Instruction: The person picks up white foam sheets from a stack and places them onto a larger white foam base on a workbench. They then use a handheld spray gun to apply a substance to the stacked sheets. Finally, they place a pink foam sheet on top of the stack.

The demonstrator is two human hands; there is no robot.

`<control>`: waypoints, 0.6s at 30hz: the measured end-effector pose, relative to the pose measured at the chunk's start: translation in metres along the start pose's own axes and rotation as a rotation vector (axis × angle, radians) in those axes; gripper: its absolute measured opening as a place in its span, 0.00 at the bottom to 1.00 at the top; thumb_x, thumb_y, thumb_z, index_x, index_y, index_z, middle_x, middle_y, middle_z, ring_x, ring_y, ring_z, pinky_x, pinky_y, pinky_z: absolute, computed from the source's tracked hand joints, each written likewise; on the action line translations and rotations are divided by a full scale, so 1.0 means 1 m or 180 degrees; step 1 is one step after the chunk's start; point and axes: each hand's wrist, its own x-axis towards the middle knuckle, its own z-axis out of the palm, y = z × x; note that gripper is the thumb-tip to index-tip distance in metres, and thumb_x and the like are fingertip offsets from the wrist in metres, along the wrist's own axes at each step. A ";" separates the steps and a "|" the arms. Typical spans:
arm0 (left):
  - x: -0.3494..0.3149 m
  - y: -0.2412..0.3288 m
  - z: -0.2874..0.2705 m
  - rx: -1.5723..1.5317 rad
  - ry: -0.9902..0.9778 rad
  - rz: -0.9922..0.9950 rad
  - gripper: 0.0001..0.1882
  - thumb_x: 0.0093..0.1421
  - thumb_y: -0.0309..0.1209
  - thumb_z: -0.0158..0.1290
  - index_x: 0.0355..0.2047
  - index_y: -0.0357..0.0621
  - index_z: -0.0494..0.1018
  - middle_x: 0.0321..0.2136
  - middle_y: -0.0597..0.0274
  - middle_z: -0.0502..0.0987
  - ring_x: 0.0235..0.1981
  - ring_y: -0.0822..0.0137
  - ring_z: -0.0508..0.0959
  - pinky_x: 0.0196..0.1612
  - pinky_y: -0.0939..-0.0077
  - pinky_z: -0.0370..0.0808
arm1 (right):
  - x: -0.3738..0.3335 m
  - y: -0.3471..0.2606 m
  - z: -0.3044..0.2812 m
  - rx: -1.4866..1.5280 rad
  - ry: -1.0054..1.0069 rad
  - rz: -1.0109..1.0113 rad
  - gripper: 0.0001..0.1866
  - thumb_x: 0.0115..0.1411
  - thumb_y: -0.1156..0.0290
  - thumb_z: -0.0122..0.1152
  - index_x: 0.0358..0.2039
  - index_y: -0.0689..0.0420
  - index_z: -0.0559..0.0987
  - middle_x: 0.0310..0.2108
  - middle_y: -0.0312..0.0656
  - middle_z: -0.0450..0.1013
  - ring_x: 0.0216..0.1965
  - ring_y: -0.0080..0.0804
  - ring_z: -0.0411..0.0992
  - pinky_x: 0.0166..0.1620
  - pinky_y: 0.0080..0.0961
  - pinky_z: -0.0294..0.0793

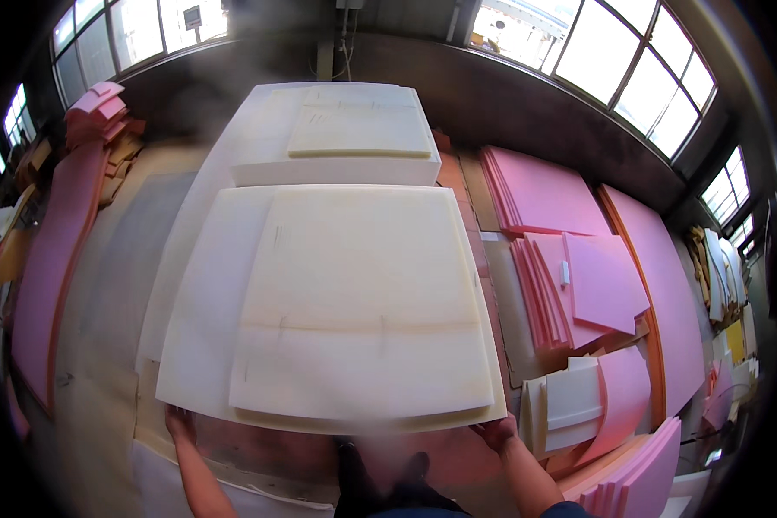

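Note:
A wide white foam sheet [200,345] spreads out in front of me, with a smaller cream foam panel [363,276] lying flat on it. My left hand [180,423] grips the near left corner of the white sheet from below. At the near right corner, my right hand [497,432] holds the same sheet. The sheet hides part of the fingers of both hands. Just beyond it lies a larger white foam block [337,174], which bears another cream panel [363,129] at its far end.
Pink foam sheets [548,190] are stacked along the right, with more pink sheets [540,293] and a white foam piece [574,401] nearer me. A long pink panel [56,268] leans at the left. Windows [613,69] line the dark far wall.

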 end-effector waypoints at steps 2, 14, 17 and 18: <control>0.000 -0.003 0.004 -0.0001 0.0243 -0.0174 0.26 0.72 0.45 0.40 0.66 0.48 0.63 0.66 0.62 0.63 0.66 0.61 0.62 0.66 0.64 0.58 | 0.001 0.013 -0.004 -0.0148 0.0108 0.0087 0.24 0.72 0.53 0.39 0.60 0.50 0.72 0.57 0.41 0.73 0.58 0.43 0.70 0.61 0.52 0.67; -0.209 -0.214 0.202 0.3910 -0.1986 -0.0684 0.28 0.66 0.42 0.49 0.63 0.41 0.65 0.60 0.56 0.70 0.61 0.61 0.69 0.61 0.67 0.64 | 0.036 0.070 -0.060 -0.0715 0.0675 0.0251 0.30 0.69 0.41 0.47 0.54 0.55 0.78 0.49 0.37 0.77 0.46 0.37 0.76 0.53 0.36 0.73; -0.290 -0.249 0.209 0.5076 -0.3640 -0.1325 0.27 0.64 0.40 0.54 0.60 0.39 0.69 0.57 0.55 0.74 0.57 0.61 0.74 0.58 0.69 0.69 | 0.030 0.099 -0.100 -0.1410 0.0727 0.0045 0.29 0.66 0.40 0.52 0.43 0.55 0.84 0.34 0.37 0.80 0.34 0.34 0.77 0.41 0.32 0.77; -0.312 -0.251 0.209 0.5275 -0.3887 -0.1355 0.27 0.63 0.40 0.55 0.59 0.39 0.70 0.56 0.55 0.75 0.56 0.62 0.75 0.57 0.70 0.71 | 0.027 0.102 -0.114 -0.1800 0.0670 -0.0120 0.29 0.65 0.39 0.53 0.38 0.55 0.85 0.30 0.37 0.80 0.30 0.33 0.77 0.38 0.31 0.77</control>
